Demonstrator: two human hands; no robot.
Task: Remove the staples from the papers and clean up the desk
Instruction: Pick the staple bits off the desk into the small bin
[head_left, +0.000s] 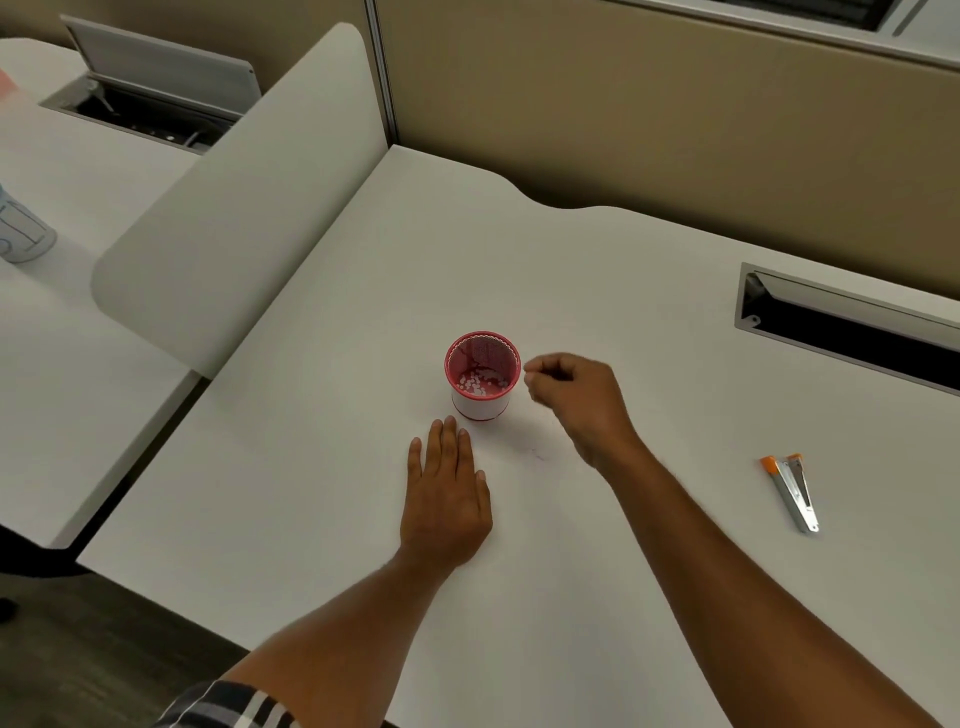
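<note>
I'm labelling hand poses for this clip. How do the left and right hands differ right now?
The left hand lies flat, palm down on the desk, fingers straight, just short of the red cup. The right hand is raised beside the cup's rim, fingers curled and pinched together; whether it holds anything is too small to tell. Both are bare, near the cup, and away from the staple remover.

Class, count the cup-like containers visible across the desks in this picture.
2: a red cup mid-desk between the hands, and a pale cup at the left edge, partly cropped. None visibly hidden.
</note>
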